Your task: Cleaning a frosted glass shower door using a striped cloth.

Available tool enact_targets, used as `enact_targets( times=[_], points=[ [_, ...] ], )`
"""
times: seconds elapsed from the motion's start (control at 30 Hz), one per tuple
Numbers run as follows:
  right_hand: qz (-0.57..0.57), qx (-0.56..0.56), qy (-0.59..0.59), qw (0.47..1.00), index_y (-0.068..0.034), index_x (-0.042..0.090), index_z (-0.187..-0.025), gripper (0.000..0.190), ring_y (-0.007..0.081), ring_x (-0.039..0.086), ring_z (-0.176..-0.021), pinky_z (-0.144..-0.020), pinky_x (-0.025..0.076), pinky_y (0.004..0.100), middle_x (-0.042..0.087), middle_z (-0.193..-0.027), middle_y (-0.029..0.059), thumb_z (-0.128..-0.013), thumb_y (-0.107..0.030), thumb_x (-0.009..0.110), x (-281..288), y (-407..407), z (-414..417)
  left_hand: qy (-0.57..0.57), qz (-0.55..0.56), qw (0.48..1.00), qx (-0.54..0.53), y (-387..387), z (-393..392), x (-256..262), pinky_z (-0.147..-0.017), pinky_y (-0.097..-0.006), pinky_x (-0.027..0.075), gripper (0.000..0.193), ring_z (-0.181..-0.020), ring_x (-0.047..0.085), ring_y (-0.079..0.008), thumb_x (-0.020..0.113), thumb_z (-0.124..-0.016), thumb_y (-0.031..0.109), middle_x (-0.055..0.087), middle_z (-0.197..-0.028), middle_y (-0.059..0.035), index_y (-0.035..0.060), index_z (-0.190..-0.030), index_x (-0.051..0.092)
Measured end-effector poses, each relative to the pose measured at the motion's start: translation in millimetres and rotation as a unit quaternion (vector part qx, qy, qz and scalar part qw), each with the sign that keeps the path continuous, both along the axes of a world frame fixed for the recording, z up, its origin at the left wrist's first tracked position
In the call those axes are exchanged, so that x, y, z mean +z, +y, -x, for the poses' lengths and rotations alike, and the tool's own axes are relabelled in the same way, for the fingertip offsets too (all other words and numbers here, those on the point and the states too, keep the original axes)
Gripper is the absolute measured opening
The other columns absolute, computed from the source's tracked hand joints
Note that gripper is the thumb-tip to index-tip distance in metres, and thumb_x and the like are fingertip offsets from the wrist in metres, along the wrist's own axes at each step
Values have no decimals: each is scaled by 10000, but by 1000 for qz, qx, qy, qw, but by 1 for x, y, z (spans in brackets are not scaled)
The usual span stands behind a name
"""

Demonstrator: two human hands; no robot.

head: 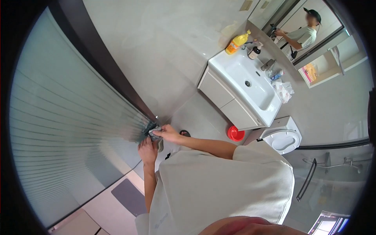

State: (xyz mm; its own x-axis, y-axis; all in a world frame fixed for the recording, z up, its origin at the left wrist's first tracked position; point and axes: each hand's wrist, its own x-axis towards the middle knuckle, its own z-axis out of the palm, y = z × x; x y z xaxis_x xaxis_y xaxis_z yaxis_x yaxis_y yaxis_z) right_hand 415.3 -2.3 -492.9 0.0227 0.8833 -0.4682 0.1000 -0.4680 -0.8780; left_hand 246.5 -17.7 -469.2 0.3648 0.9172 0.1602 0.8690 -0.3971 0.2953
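A ribbed glass door (73,117) with a dark frame stands at my left. On its edge is a dark door handle or lock (149,128), partly covered by a crumpled grey cloth (154,134). My right hand (169,134) pinches this cloth against the dark fitting. Just below it, my left hand (147,151) rests at the door's edge with its fingers pointing up towards the cloth. Whether those fingers grip the fitting or only lie on it, I cannot tell.
A white washbasin (249,85) on a cabinet holds a yellow bottle (237,43), a dark pump bottle (254,52) and a tissue pack (282,90). Below are a red bucket (235,134) and a toilet (282,141). A grey mat (129,195) lies beyond the doorway.
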Motion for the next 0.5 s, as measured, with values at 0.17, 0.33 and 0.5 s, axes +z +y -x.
enact_targets(
  times=[0.17, 0.33, 0.5],
  points=[
    [12, 7, -17, 1000, 26, 683, -818, 480, 120, 539, -662, -575, 425, 312, 631, -707, 51, -817, -451, 734, 11, -2, 1, -6, -9, 1000, -2, 0, 1, -3, -701, -454, 481, 203, -786, 638, -325, 653, -812, 213, 632, -806, -123, 59, -896, 551],
    [9, -9, 32, 999, 24, 692, -856, 447, 101, 530, -668, -582, 420, 302, 638, -728, 26, -832, -420, 734, 0, -1, 3, -6, -5, 1000, 8, -2, -1, -1, -724, -448, 482, 211, -809, 635, -321, 661, -816, 227, 636, -826, -119, 62, -890, 552],
    [4, 1, 27, 1000, 5, 711, -907, 359, 71, 524, -683, -595, 418, 259, 649, -765, 2, -868, -352, 718, -19, 7, 0, 5, 2, 1000, 8, -1, 0, -4, -740, -450, 485, 223, -827, 632, -327, 660, -821, 236, 636, -837, -125, 56, -909, 561]
  ],
)
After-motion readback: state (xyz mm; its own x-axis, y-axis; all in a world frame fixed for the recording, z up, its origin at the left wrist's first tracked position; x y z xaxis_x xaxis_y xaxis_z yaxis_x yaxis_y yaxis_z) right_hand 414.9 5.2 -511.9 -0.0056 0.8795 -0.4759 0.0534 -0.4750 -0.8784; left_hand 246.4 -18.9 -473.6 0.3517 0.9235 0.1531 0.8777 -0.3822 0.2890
